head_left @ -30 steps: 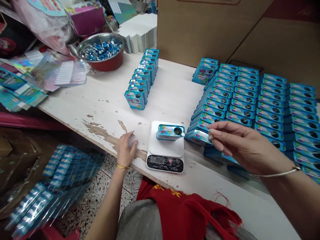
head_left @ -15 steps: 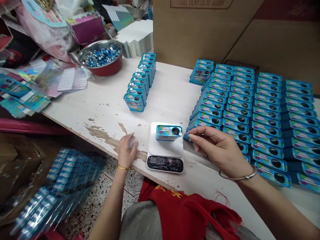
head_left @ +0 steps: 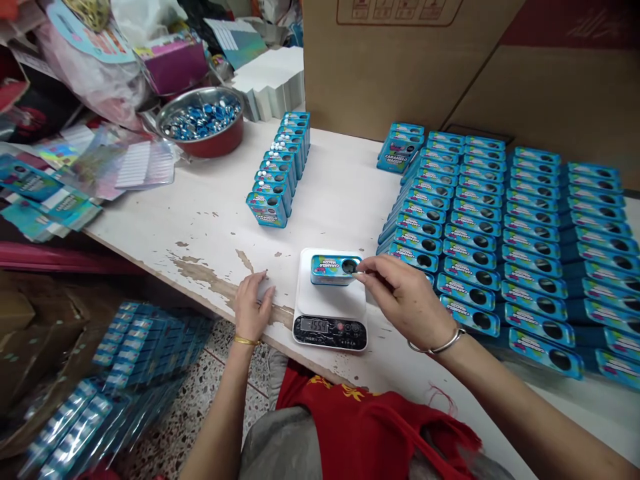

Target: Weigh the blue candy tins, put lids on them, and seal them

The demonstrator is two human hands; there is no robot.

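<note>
A blue candy tin (head_left: 330, 267) marked "CARAMELO MACIZO" lies on the white pan of a digital scale (head_left: 330, 303), its round dark opening at the right end. At that opening my right hand (head_left: 405, 300) pinches thumb and forefinger together. A small white ball (head_left: 357, 274) shows at the fingertips, mostly covered by them. To the left of the scale, my left hand (head_left: 253, 307) rests on the table edge with its fingers apart, holding nothing. The scale's display is lit with digits.
Rows of blue tins (head_left: 530, 277) fill the right side. A shorter row (head_left: 267, 207) stands ahead, several topped with white balls. Behind it are a steel bowl (head_left: 235, 137) of blue and silver pieces and a large cardboard box (head_left: 390, 73). Packed tins (head_left: 135, 340) sit below the table.
My right hand has moved left from beside the tin rows to the tin's opening, where its fingertips now close over the white ball. My left hand stays in place.
</note>
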